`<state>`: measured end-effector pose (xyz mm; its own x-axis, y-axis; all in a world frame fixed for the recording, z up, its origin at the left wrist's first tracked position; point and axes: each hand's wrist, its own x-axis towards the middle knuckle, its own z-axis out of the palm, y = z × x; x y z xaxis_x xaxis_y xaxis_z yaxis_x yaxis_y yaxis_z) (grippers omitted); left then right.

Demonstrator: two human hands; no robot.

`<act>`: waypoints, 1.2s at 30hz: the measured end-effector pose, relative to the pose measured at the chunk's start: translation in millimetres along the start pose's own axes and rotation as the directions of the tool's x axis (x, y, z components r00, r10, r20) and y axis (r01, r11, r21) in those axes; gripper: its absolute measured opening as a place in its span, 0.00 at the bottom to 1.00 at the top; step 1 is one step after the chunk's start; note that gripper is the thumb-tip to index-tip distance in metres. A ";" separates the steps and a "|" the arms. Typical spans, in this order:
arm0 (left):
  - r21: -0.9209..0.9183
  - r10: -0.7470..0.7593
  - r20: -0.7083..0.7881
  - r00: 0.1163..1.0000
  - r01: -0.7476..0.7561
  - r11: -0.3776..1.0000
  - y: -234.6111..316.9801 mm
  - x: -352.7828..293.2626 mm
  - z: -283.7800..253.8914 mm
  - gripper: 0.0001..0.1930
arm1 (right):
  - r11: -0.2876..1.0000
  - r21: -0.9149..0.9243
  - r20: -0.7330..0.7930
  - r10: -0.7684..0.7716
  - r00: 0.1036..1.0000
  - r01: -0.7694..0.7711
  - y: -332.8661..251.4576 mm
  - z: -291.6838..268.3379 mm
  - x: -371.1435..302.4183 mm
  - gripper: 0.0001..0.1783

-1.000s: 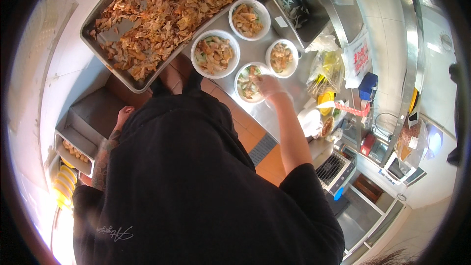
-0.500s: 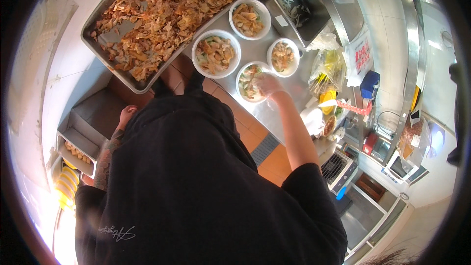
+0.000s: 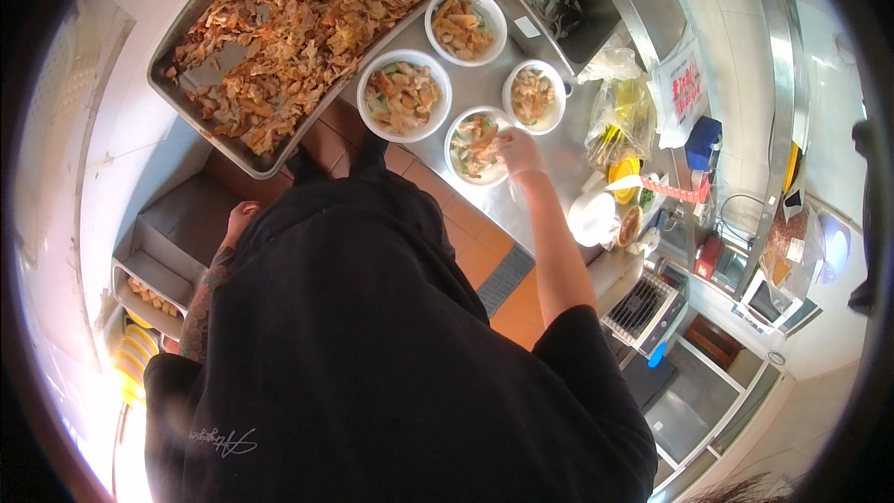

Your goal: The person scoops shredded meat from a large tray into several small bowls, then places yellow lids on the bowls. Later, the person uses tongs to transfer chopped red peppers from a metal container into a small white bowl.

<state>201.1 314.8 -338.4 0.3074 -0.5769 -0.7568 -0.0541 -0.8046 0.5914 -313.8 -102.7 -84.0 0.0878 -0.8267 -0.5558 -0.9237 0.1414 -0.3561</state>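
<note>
My right hand (image 3: 518, 151), in a clear plastic glove, is at the right rim of the nearest white bowl (image 3: 454, 166). Its fingers look curled over the food; whatever they hold is hidden. Shredded cooked meat (image 3: 480, 144) lies in this bowl over something pale and green. Close by stand three more white bowls with similar meat: a large one (image 3: 361, 110) to the left, one (image 3: 500, 42) farther back, and a smaller one (image 3: 562, 118) at the right. My left hand (image 3: 244, 215) hangs by my left side, loosely closed, with nothing visible in it.
A big metal tray (image 3: 270, 168) of shredded meat fills the far left. Behind the bowls is a dark metal container (image 3: 596, 28) with pale strips inside. Plastic bags (image 3: 619, 121) and yellow lids (image 3: 624, 177) crowd the counter's right side. Tiled floor (image 3: 475, 247) shows below the counter.
My right hand has drawn back slightly from the nearest bowl's middle to its right rim. More meat shows in that bowl. The whole view has shifted a little; my left hand stays put.
</note>
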 end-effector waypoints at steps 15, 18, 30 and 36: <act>-0.045 0.069 -0.002 0.998 -0.069 0.997 2.4 -4.9 5.5 0.11 | 0.944 -0.330 0.005 0.018 1.000 -0.016 -22.5 31.3 -8.3 0.24; 0.309 0.147 0.009 0.989 -0.142 0.940 17.4 -26.9 7.4 0.13 | 0.954 0.299 0.252 -0.041 0.967 -0.037 -26.3 27.3 -13.3 0.27; -0.169 -0.119 -0.281 0.952 0.073 0.983 27.6 -48.0 55.9 0.18 | 0.993 0.110 0.021 -0.039 0.999 0.036 -20.4 31.7 -2.0 0.16; -0.149 -0.160 -0.348 0.924 0.114 0.982 13.7 -68.4 61.1 0.19 | 0.999 -0.021 0.087 0.035 0.996 -0.034 -32.5 34.2 3.5 0.16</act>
<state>121.3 334.6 -295.6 0.6230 -0.3552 -0.6969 0.1235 -0.8352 0.5360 -270.8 -91.6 -100.0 0.0873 -0.7705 -0.6315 -0.9338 0.1575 -0.3212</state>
